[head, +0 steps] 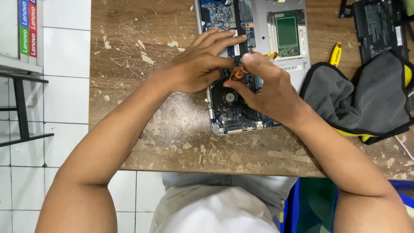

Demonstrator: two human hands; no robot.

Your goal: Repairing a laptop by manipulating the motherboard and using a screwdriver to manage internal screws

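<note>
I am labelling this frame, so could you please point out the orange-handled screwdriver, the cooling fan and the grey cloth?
orange-handled screwdriver [239, 72]: head view, on the orange handle showing between the fingers.
cooling fan [230, 97]: head view, on the round hub.
grey cloth [366, 99]: head view, on its grey middle.

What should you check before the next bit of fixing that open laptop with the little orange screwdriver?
1. Right hand grips the orange screwdriver: ok.
2. Left hand rests on the opened laptop and steadies it: ok.
3. Screwdriver tip seated in a screw: cannot tell, the fingers hide it.
4. Laptop lies fully on the wooden table, away from the edge: ok.
5. Grey cloth lies beside the laptop, off the circuit board: ok.
6. Black battery pack sits apart at the table's far right corner: ok.
</note>
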